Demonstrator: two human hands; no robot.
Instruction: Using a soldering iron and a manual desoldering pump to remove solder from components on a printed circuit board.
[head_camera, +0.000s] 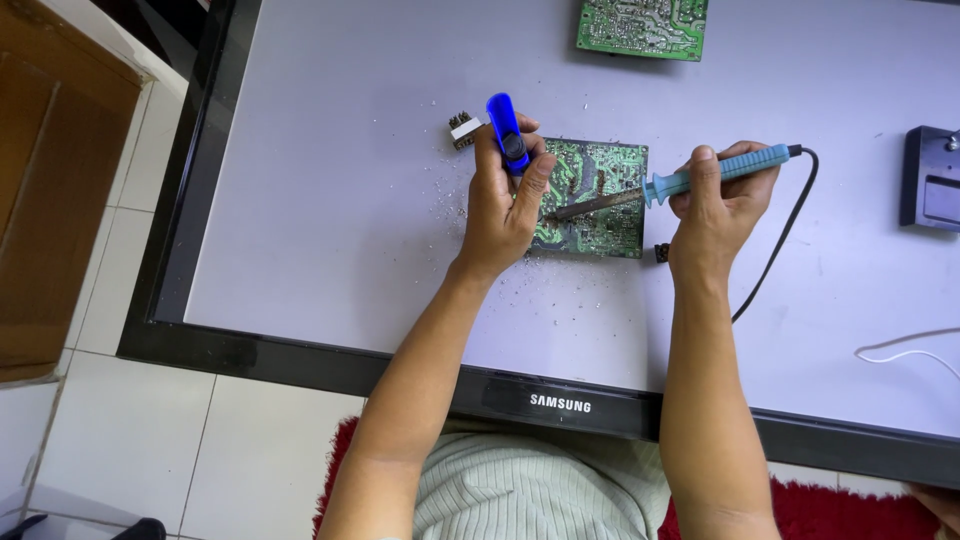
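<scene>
Both forearms were bare to the elbow, with no sleeves, watch or rings showing on the left hand (503, 205) or the right hand (718, 205). The person wore a pale green ribbed garment (540, 490) over the lap.

— What colour is the plastic pump tool (507, 130)?
— Bright blue, with a black button. The soldering iron (680, 183) has a light blue handle and a black cord.
— And the flat circuit board (592, 200)?
— Green, with silver dots. It lies on a pale grey surface (330, 200) with a black frame.
— The fuzzy rug (850, 510)?
— Red.
</scene>
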